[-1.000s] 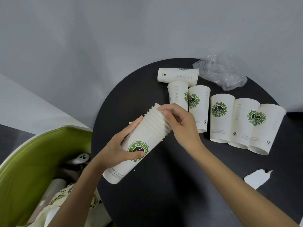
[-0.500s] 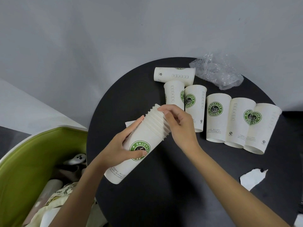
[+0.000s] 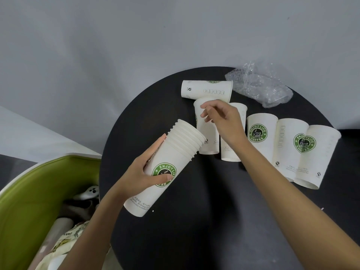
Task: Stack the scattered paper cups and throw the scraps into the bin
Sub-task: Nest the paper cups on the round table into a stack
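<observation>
**Cup stacking: L hand has stack, R hand at next cup**

L hand point(image 3: 144, 176) grips the cup stack point(image 3: 175, 152) around its mid-body, w/ the thumb lying across the green logo and the fingers wrapped round the far side. The stack is tilted. Several nested rims fan out above the grip toward the R hand, and the base end points down below the grip toward the person. It is held off the black table point(image 3: 194, 240).

R hand point(image 3: 226, 123) is just beyond the stack's rims, w/ fingers loosely curled and nothing in them. They sit over the far end of the nearest single cup point(image 3: 207, 141); can't tell if they touch it.

Other loose cups, relative to the R hand:
- 2nd cup point(image 3: 230, 152) is directly under the wrist and partly hidden.
- Three more cups point(image 3: 259, 137) point(image 3: 288, 145) point(image 3: 319, 156) sit side by side to the right of the forearm, each touching or overlapping its neighbour.
- One cup on its side point(image 3: 206, 90) lies crosswise just beyond the fingertips, touching the nearest single cup.

Can't tell whether the row cups stand or lie flat.

Crumpled clear plastic wrap point(image 3: 261, 86) is beyond and right of the R hand, near the table's far edge.

Green-lined bin point(image 3: 29, 191) is left of and below the L-hand grip, beside the table – it has mixed items inside, hard to make out.
</observation>
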A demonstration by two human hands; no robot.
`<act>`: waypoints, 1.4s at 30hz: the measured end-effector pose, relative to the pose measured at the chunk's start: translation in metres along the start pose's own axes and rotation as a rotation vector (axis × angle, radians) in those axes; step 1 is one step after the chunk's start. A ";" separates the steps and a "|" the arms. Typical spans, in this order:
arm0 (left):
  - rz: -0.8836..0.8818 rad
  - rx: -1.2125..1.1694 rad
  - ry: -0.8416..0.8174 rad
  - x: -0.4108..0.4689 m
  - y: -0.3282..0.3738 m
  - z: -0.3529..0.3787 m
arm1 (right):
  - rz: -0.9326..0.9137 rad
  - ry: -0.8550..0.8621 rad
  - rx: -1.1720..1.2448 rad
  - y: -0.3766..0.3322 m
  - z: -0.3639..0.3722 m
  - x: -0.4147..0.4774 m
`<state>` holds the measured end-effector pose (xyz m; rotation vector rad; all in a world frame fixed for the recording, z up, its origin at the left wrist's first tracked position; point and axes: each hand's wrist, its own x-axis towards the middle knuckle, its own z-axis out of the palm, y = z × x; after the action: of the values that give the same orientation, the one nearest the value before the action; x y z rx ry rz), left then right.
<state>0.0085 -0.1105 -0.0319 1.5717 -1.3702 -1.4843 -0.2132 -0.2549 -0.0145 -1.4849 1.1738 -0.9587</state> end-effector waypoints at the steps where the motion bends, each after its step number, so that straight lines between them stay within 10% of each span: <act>1: -0.001 -0.002 -0.001 0.002 0.000 -0.001 | -0.004 0.004 -0.038 0.004 -0.002 0.007; 20: -0.031 -0.049 0.037 0.020 -0.007 -0.014 | 0.020 -0.195 -0.590 0.039 -0.001 0.100; 42: -0.003 -0.011 0.050 0.005 -0.017 -0.029 | -0.025 -0.144 -0.415 0.025 -0.006 0.080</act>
<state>0.0403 -0.1165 -0.0427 1.5947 -1.3298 -1.4422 -0.2060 -0.3357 -0.0371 -1.8661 1.3020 -0.6322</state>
